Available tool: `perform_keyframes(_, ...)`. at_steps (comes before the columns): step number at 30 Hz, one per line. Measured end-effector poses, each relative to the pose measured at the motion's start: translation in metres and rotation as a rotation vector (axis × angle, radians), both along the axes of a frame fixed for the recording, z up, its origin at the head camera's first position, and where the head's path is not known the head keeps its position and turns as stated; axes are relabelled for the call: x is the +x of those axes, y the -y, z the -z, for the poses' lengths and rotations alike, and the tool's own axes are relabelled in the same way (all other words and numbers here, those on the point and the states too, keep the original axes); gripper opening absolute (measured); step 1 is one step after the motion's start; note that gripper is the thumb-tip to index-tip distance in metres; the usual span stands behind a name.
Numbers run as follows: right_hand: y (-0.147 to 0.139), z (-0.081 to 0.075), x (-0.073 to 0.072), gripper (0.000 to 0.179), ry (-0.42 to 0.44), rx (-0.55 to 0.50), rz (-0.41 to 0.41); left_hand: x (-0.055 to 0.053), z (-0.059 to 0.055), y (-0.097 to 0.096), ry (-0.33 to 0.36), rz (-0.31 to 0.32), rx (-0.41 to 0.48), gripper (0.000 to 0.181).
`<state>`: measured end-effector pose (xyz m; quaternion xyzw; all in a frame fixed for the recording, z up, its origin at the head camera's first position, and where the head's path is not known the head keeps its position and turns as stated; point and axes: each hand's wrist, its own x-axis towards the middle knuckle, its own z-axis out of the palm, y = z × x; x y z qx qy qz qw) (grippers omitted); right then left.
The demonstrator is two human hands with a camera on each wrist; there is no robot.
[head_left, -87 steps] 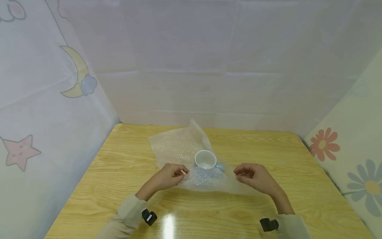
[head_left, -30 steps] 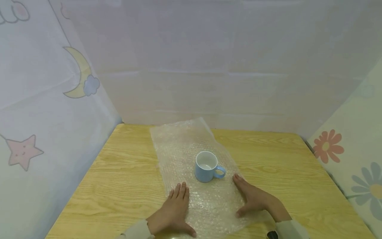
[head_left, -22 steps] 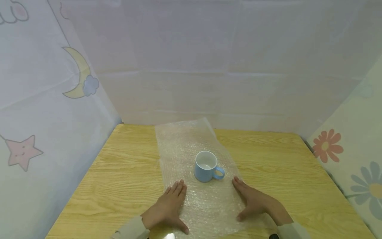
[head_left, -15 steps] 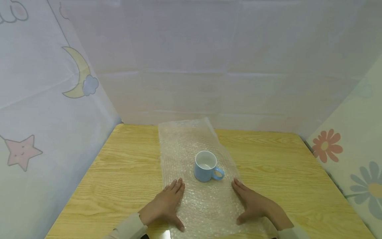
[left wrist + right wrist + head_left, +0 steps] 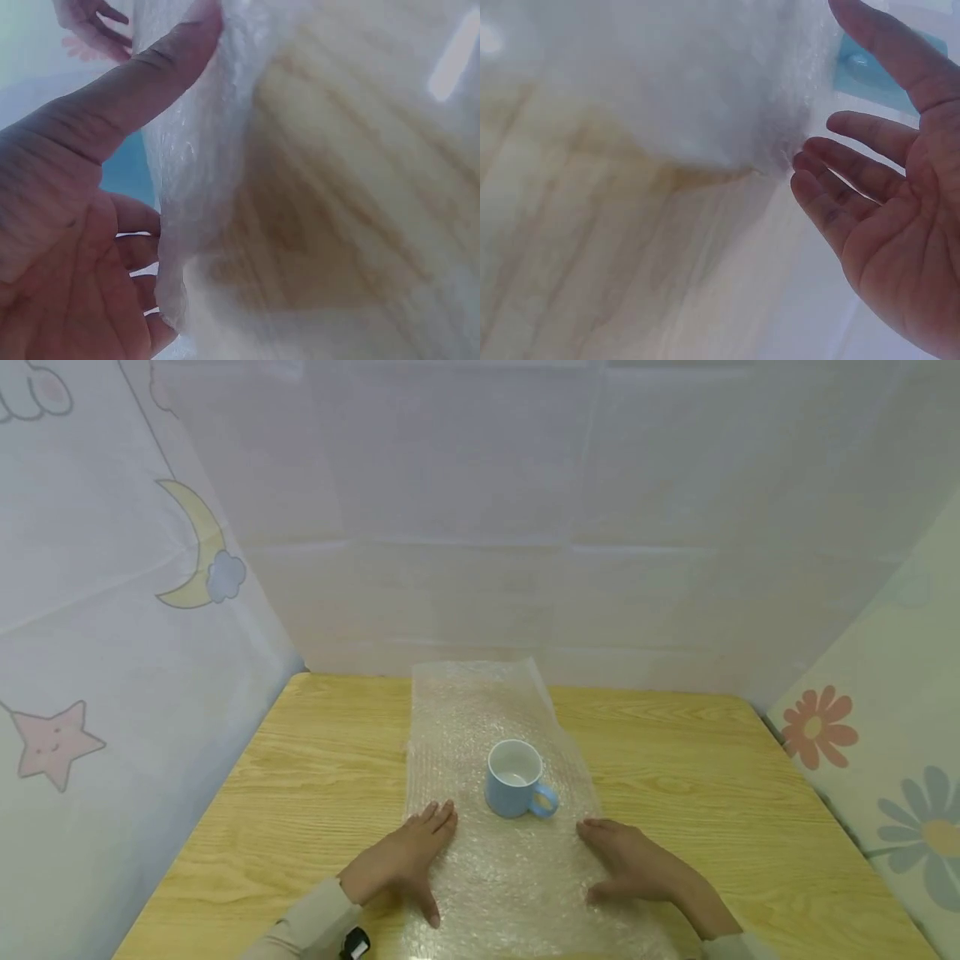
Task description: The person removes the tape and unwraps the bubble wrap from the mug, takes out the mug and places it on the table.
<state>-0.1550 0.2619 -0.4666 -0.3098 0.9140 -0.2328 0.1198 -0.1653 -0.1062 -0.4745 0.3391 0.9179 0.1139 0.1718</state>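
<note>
A light blue mug (image 5: 510, 789) with a white inside stands upright on a long sheet of bubble wrap (image 5: 517, 893), its handle toward the right. My left hand (image 5: 405, 856) rests on the sheet's left edge, fingers extended and thumb spread. At the right edge, my right hand (image 5: 637, 864) touches the wrap with fingers straight and thumb apart. In the left wrist view the left thumb (image 5: 135, 82) and fingertips lie along the sheet's edge. The right wrist view has the right fingers (image 5: 855, 165) at the opposite edge. Neither hand touches the mug.
The sheet lies on a wooden table (image 5: 300, 768), its far end near the back edge. A pale curtain (image 5: 465, 510) hangs behind, with printed cloth on both sides. A small black camera (image 5: 356, 943) is on the left wrist.
The wrap's near part, earlier raised over the mug's front, now lies flat. Its far end has swung right, so the sheet sits straighter. The mug has shifted slightly left; both hands came nearer the body.
</note>
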Motion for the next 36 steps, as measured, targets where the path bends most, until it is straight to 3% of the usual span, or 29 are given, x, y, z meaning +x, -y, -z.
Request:
perform_keyframes(7, 0.003, -0.008, -0.012, 0.076, 0.096, -0.192, 0.061, -0.004, -0.005, 0.003, 0.016, -0.009, -0.001, 0.136)
perform_keyframes(11, 0.012, -0.011, -0.019, 0.057, 0.067, -0.302, 0.107, -0.005, -0.006, 0.004, 0.051, -0.011, 0.03, 0.135)
perform_keyframes(15, 0.025, -0.011, -0.025, 0.039, 0.053, -0.407, 0.212, -0.005, -0.006, 0.006, 0.084, -0.003, 0.062, 0.135)
perform_keyframes(21, 0.042, -0.013, -0.032, 0.037, 0.221, -0.599, 0.405, -0.004, -0.005, 0.008, 0.115, -0.036, 0.142, 0.125)
perform_keyframes(27, 0.05, -0.006, -0.04, 0.043, 0.35, -0.693, 0.395, -0.001, 0.002, 0.004, 0.027, -0.111, 0.173, 0.115)
perform_keyframes(30, 0.052, -0.002, -0.042, 0.043, 0.382, -0.714, 0.368, 0.001, 0.006, 0.003, 0.001, -0.145, 0.159, 0.12)
perform_keyframes(36, 0.058, 0.006, -0.046, 0.042, 0.411, -0.758, 0.357, 0.004, 0.009, 0.001, -0.019, -0.153, 0.143, 0.131)
